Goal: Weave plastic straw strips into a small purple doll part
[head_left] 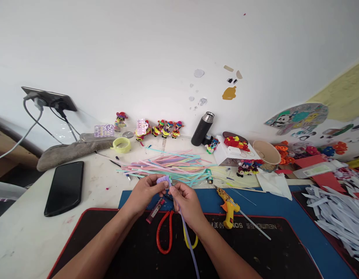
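Purple stem point(190, 245) held between your hands over the mat point(133, 248), its upper end a ridged bundle point(163, 180). Your left hand point(147, 192) pinches the bundle, thumb against fingers; your right hand point(185, 200) pinches the stem just beside it — tail runs down toward you, crossing a yellow handle point(196, 243). Red handle point(157, 234) and red case point(155, 211) lie nearby. Beyond your hands: pastel stems point(164, 161), heaped. Glue gun point(230, 213) to the right — phone point(64, 188) far left.

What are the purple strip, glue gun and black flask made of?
Purple strip: probably fuzzy chenille, judging by its soft, matte look. Glue gun: likely hard plastic, smooth and moulded-looking, mostly yellow. Black flask: probably metal, dark matte body; its top shines silver.
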A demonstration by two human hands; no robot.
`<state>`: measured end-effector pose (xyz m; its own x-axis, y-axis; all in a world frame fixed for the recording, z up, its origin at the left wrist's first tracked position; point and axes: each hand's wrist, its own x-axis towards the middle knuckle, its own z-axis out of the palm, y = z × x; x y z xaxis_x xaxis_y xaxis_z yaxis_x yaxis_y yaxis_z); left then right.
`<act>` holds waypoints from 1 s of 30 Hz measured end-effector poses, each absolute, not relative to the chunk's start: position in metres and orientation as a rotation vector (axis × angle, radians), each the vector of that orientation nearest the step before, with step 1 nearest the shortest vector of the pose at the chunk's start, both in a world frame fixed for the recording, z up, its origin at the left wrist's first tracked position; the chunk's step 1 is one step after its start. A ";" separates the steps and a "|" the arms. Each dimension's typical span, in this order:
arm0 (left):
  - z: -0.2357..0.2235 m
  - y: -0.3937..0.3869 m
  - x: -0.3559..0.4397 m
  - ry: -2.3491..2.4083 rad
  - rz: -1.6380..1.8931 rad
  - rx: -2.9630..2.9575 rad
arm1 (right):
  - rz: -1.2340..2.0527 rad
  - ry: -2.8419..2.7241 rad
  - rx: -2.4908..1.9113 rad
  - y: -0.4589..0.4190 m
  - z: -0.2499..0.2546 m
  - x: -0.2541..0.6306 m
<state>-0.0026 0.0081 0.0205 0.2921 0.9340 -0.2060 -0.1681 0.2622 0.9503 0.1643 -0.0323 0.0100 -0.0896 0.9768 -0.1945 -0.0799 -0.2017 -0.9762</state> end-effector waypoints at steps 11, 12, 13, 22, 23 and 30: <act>0.019 0.005 0.002 0.860 0.885 0.820 | 1.382 -1.175 -1.257 -0.030 0.007 0.167; 0.019 0.004 0.002 0.851 0.878 0.790 | 1.378 -1.178 -1.260 -0.030 0.006 0.167; 0.018 0.004 0.002 0.842 0.871 0.760 | 1.373 -1.181 -1.263 -0.029 0.006 0.168; 0.023 0.002 0.003 0.833 0.810 0.687 | 1.324 -1.207 -1.286 -0.029 0.003 0.172; 0.025 0.002 0.003 0.834 0.801 0.691 | 1.323 -1.201 -1.288 -0.029 0.003 0.172; 0.030 0.001 0.003 0.798 0.717 0.671 | 1.298 -1.139 -1.331 -0.031 0.003 0.175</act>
<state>0.0031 0.0009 0.0301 0.4979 0.7740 -0.3912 -0.3064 0.5790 0.7556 0.1750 -0.0306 0.0028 0.0139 0.9896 -0.1430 0.0135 -0.1432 -0.9896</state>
